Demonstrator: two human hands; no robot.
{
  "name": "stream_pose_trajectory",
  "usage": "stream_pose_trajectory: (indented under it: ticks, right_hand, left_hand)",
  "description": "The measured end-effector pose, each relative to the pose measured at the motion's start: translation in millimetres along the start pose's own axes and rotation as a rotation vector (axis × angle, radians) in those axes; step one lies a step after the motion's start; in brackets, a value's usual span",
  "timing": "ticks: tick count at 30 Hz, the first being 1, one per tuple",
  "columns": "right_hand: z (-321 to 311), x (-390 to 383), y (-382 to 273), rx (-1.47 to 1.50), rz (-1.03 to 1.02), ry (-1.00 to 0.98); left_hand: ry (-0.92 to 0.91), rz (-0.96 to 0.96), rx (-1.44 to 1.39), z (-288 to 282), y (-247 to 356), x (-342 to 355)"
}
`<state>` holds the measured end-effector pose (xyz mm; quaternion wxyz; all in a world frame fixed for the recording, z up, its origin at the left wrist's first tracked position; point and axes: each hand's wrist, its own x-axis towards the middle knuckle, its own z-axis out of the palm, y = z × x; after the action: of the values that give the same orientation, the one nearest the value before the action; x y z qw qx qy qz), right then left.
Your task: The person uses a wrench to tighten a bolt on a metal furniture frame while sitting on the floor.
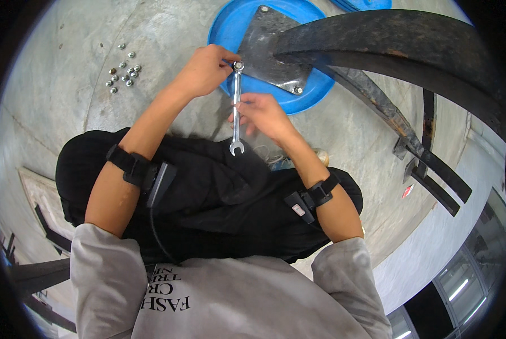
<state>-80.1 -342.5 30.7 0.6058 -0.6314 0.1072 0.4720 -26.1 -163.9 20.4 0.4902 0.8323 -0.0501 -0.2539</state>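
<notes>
My right hand point(261, 116) grips a silver combination wrench point(236, 107) around the middle of its shank. The wrench's open jaw points back toward my lap, and its ring end sits over a fastener at the near left corner of a dark metal base plate point(258, 48). Curled at that ring end is my left hand point(208, 70), thumb and forefinger closed about it. Other corners of the plate show a bolt point(298, 90) at the near right and another bolt point(264, 9) at the far side. Beneath the plate lies a round blue plastic disc point(222, 31).
Several loose nuts point(130, 74) lie scattered on the concrete floor to the left. A thick curved black metal beam point(377, 37) rises from the plate and arches rightward, with a thinner scuffed bar point(377, 101) below it. Another blue piece point(360, 4) shows at the far edge.
</notes>
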Motion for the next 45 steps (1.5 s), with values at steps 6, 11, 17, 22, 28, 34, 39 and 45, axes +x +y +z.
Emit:
stream_pose_trajectory:
  ticks: [6, 11, 17, 22, 28, 34, 39, 45]
  right_hand:
    - [-4, -2, -2, -0.142, -0.003, 0.033]
    - [-45, -8, -14, -0.475, 0.06, 0.13]
    - [-51, -24, -36, -0.949, -0.214, 0.601]
    - [-55, -28, -40, -0.568, -0.345, 0.482]
    - [-53, -30, -38, -0.321, -0.199, 0.357]
    - [-23, -23, -33, -0.162, -0.053, -0.021]
    - [-10, -17, -22, -0.119, 0.106, -0.174]
    - [-6, -10, -15, -0.146, 0.084, -0.149]
  left_hand:
    - [0.025, 0.034, 0.017, 0, -1, -2]
    - [0.044, 0.028, 0.048, 1, 1, -4]
    - [0.077, 0.039, 0.065, 3, 0, -2]
    - [0.115, 0.074, 0.009, 4, 1, 0]
    - [0.167, 0.055, -0.097, -1, 2, 3]
    - [0.136, 0.024, -0.125, -2, 6, 1]
    - [0.103, 0.064, -0.144, 1, 1, 2]
    - [0.101, 0.074, -0.081, 3, -4, 3]
